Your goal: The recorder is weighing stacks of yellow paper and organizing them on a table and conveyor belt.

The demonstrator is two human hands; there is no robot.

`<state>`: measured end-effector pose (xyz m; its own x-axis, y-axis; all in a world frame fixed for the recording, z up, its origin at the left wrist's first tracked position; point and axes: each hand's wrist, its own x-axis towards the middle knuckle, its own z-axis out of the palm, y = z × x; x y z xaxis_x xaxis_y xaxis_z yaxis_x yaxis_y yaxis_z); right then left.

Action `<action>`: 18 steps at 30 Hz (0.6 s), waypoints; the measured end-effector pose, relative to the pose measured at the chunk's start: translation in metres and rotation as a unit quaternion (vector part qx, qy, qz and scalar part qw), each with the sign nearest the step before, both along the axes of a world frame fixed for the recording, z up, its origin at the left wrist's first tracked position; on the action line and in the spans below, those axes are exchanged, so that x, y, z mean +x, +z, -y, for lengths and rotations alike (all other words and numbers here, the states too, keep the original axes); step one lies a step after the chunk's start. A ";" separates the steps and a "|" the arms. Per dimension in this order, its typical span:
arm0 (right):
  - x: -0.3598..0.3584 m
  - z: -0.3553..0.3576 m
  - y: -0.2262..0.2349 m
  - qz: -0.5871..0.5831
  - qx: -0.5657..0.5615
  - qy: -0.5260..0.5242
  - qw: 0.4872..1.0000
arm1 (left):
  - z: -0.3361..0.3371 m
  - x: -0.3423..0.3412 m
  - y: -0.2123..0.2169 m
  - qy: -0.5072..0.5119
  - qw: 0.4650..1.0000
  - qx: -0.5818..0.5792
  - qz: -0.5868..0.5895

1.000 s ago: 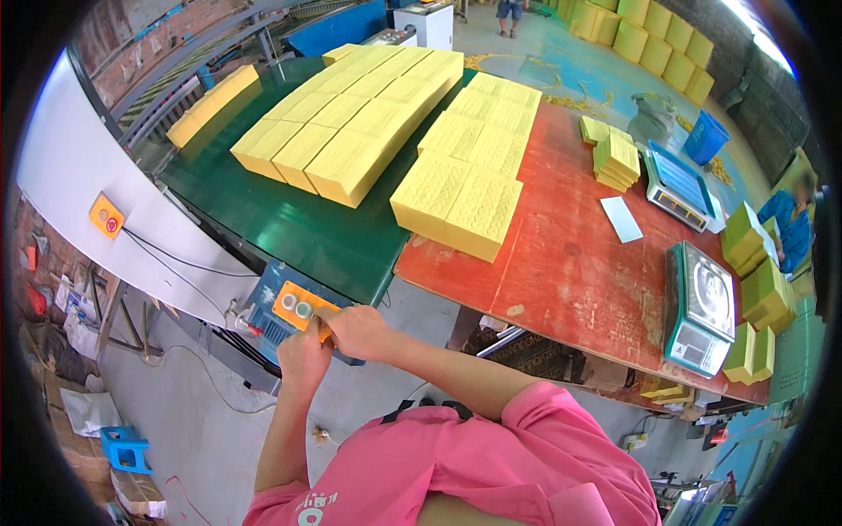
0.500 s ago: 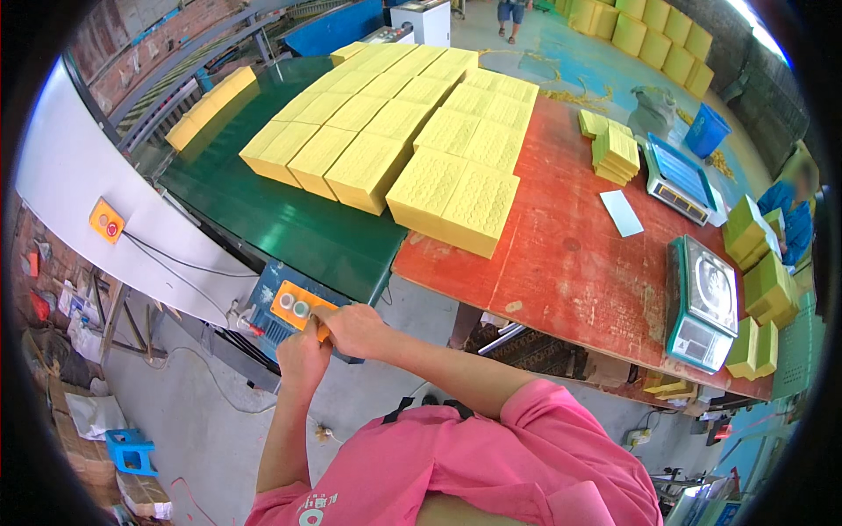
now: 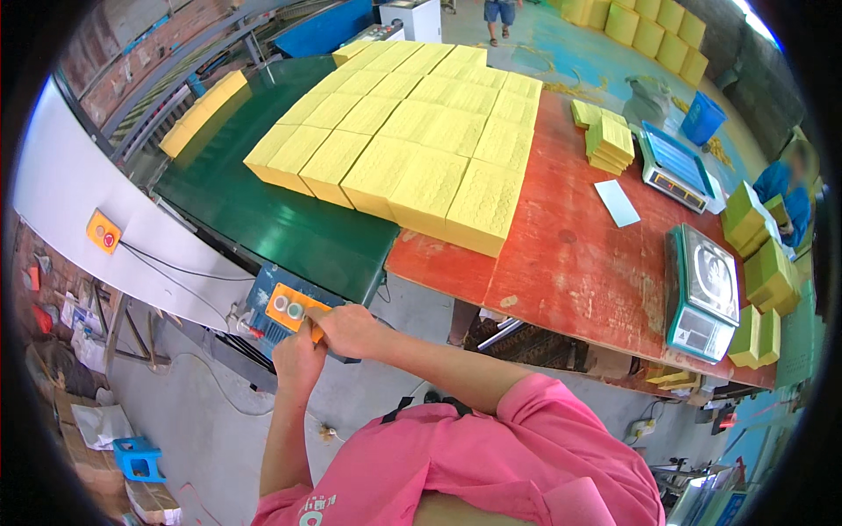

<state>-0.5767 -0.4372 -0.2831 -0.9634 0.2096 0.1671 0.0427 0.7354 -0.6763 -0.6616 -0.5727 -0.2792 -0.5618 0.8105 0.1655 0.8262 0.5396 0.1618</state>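
Grip: both hands meet at the near end of the orange control box (image 3: 285,294); the right hand (image 3: 351,331) has its fingers curled over that end, the left hand (image 3: 299,359) bunched just beneath. Whether either clamps the box or merely presses it, I cannot tell.
Green button (image 3: 296,311): just beside the right fingertips, so a small slip could press it by mistake.
Yellow stacks (image 3: 412,158): packed in touching rows across the green belt (image 3: 272,250) and the red table (image 3: 561,280); a shove on one could pass to its neighbours.
Belt-table seam: if the belt ran while the table stood fixed, stacks near the join could skew or topple.
Belt's near end: running too long toward the person might tip stacks over the edge.
Floor cable (image 3: 215,386): loose behind the left forearm's side, it could catch a foot.
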 end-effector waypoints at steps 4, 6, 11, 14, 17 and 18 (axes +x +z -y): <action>0.000 0.000 -0.001 0.009 0.004 0.006 1.000 | 0.001 0.002 0.002 0.008 1.000 -0.007 0.000; -0.001 0.001 -0.002 0.009 0.006 0.007 1.000 | 0.003 0.000 0.000 0.008 1.000 -0.010 0.001; -0.004 0.001 -0.005 0.018 0.016 0.014 1.000 | 0.003 0.002 0.015 0.008 0.999 -0.031 0.007; 0.014 -0.003 0.006 0.013 -0.014 -0.003 1.000 | -0.006 0.000 0.040 -0.018 0.997 -0.069 0.021; 0.052 -0.012 0.022 -0.024 -0.070 -0.051 0.996 | -0.020 0.012 0.062 -0.026 0.996 -0.089 0.001; 0.070 -0.018 0.021 -0.022 -0.076 -0.060 0.995 | -0.041 0.025 0.074 -0.053 0.998 -0.035 0.018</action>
<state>-0.5064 -0.4192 -0.2618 -0.9221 0.3490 0.1669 0.0915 0.6159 -0.7825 -0.6367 -0.5312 -0.2056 -0.4760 0.8751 0.0875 0.8740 0.4597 0.1574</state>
